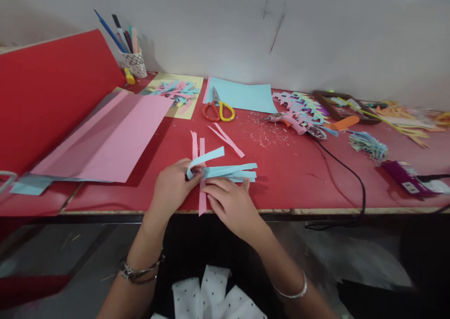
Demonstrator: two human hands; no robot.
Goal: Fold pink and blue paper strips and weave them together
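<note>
Near the table's front edge my left hand [173,184] pinches light blue paper strips [230,170], one of which curls up and over to the right. My right hand [232,205] presses close against the same strips from below, its fingers bent around their lower side. A pink paper strip [202,202] runs crosswise under the blue ones and hangs toward the front edge. Just beyond my hands lie more pink strips [194,145], and a folded pink strip [228,141] forms a narrow V. Where exactly the strips meet is partly hidden by my fingers.
Scissors [218,109] lie beyond my hands, beside blue sheets [242,94]. Pink sheets [116,136] are at left, near a pen cup [135,65]. A glue gun [288,121], its cable, paper braids [302,104], a brown tray [365,115] and a purple power strip [404,178] occupy the right.
</note>
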